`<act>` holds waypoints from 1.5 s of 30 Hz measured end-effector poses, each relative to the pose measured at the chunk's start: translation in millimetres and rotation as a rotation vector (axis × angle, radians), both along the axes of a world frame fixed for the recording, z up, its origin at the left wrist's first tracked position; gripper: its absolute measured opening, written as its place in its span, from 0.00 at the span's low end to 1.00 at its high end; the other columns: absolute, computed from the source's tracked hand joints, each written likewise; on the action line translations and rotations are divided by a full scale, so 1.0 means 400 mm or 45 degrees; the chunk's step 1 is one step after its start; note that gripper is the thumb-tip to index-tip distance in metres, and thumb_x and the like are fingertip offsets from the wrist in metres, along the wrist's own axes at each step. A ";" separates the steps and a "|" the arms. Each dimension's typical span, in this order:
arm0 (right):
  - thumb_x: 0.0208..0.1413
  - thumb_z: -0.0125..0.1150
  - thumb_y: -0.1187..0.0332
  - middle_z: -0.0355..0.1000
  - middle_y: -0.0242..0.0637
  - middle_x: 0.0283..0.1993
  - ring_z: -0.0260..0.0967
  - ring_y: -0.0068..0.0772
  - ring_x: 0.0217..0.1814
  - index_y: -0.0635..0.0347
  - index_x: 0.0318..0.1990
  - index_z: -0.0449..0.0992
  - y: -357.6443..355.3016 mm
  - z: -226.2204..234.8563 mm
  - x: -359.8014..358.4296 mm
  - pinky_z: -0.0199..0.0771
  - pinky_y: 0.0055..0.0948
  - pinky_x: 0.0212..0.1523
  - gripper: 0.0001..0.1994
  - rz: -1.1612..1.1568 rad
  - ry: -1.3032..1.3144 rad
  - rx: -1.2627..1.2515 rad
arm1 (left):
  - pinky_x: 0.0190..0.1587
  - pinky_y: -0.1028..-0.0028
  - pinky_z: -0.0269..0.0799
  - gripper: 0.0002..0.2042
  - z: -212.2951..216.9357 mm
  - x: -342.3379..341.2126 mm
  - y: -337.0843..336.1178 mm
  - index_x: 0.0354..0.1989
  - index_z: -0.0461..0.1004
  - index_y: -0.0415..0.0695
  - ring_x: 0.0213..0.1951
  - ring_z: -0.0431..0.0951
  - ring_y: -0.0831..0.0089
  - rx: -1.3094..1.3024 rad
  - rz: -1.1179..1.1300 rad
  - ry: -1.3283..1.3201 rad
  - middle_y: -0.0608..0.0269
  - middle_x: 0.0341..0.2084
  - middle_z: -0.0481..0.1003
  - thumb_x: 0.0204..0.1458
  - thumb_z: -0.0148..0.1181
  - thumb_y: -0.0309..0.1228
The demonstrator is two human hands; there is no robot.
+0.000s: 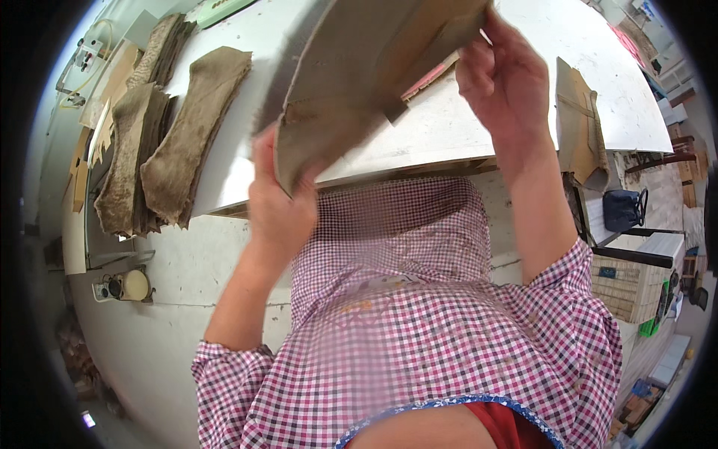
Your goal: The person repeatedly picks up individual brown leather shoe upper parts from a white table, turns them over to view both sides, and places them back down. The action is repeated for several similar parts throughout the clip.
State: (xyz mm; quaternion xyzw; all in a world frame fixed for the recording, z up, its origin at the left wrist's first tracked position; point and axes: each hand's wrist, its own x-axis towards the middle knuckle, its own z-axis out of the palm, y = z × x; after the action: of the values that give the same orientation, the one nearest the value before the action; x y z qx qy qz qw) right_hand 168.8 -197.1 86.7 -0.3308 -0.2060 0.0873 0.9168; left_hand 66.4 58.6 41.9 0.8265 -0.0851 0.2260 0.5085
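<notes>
Panel (348, 71), grey-brown, pale along one edge, partly tan

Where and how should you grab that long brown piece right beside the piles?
Probably take the long brown piece by its near end, from the near side, pinched above and below: it lies lengthwise, that end seemingly reaching the table's front edge, while the nearer pile crowds its left.

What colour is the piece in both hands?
The held piece is greyish brown, with tan toward its right; head view shows it best.
</notes>
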 end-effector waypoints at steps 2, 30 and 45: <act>0.67 0.41 0.62 0.75 0.38 0.39 0.70 0.27 0.38 0.64 0.48 0.72 -0.020 -0.003 0.036 0.71 0.26 0.36 0.16 0.237 -0.148 0.213 | 0.41 0.66 0.75 0.18 0.010 0.061 0.045 0.49 0.68 0.36 0.37 0.81 0.55 0.511 0.134 -0.389 0.49 0.33 0.78 0.47 0.59 0.17; 0.58 0.56 0.60 0.63 0.34 0.62 0.58 0.38 0.63 0.53 0.57 0.71 0.055 -0.251 -0.091 0.55 0.37 0.62 0.20 -0.544 -1.143 -2.245 | 0.33 0.80 0.65 0.08 -0.133 0.194 0.134 0.33 0.72 0.40 0.29 0.66 0.84 -0.302 -0.007 0.727 0.73 0.26 0.70 0.52 0.64 0.30; 0.61 0.50 0.52 0.54 0.42 0.69 0.46 0.40 0.73 0.66 0.62 0.62 0.116 -0.228 -0.103 0.41 0.41 0.72 0.30 -0.587 -1.292 -2.295 | 0.37 0.77 0.71 0.12 -0.170 0.183 0.077 0.43 0.65 0.40 0.31 0.72 0.78 -0.067 0.173 0.424 0.65 0.29 0.74 0.52 0.60 0.20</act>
State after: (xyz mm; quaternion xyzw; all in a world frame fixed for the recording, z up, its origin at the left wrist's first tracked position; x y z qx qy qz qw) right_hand 127.5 -150.6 -4.6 -0.9175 -0.3560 -0.1167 0.1337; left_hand 139.7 89.4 -26.2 0.8427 0.0622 0.1218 0.5207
